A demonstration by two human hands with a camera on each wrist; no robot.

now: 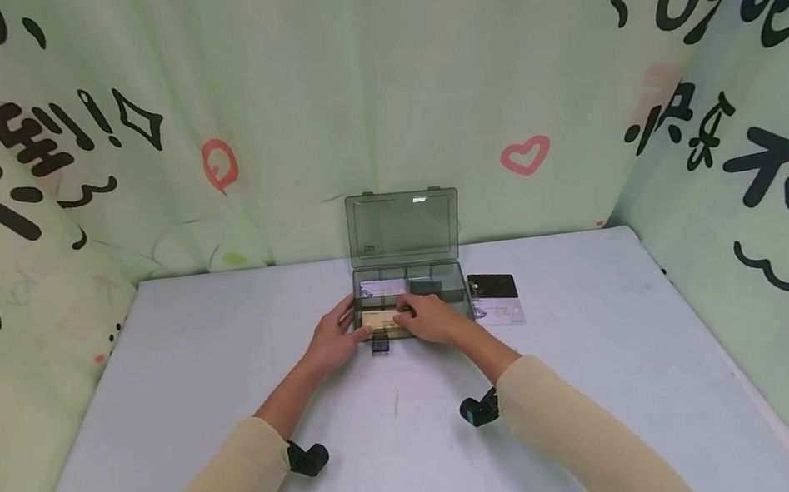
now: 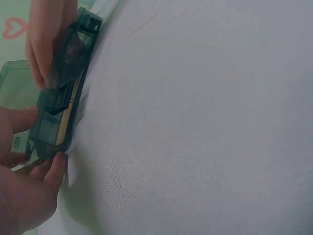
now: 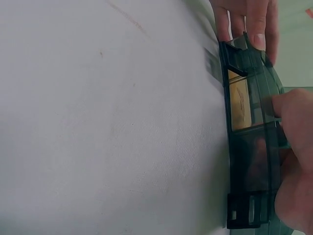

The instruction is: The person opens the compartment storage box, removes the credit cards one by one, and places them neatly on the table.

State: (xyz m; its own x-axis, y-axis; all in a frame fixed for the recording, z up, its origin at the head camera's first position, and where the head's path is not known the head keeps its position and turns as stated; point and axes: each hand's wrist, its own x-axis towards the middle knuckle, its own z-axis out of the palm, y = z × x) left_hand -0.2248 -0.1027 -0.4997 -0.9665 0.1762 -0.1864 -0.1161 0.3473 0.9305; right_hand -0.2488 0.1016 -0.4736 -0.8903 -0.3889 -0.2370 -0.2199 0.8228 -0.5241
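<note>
A translucent dark-green plastic box (image 1: pixel 357 285) with divided compartments stands on the table, its lid (image 1: pixel 403 228) raised at the back. My left hand (image 1: pixel 330 341) grips the box's left end, thumb at the front edge and fingers along the side. Inside the front left compartment lies a gold-coloured card-like piece (image 3: pixel 239 104); a pale purple piece printed like a banknote (image 1: pixel 383 287) lies behind it. My right hand (image 1: pixel 434 320) reaches over the front wall with bent fingers in the box. Its fingertips are partly hidden, so whether they pinch anything is unclear.
Right of the box lie a black flat piece (image 1: pixel 493 285) and another purple printed piece (image 1: pixel 498 311). A dark latch (image 1: pixel 380 346) hangs off the box's front. Behind the white table (image 1: pixel 223 320) hangs a pale green curtain (image 1: pixel 415 66) with lettering.
</note>
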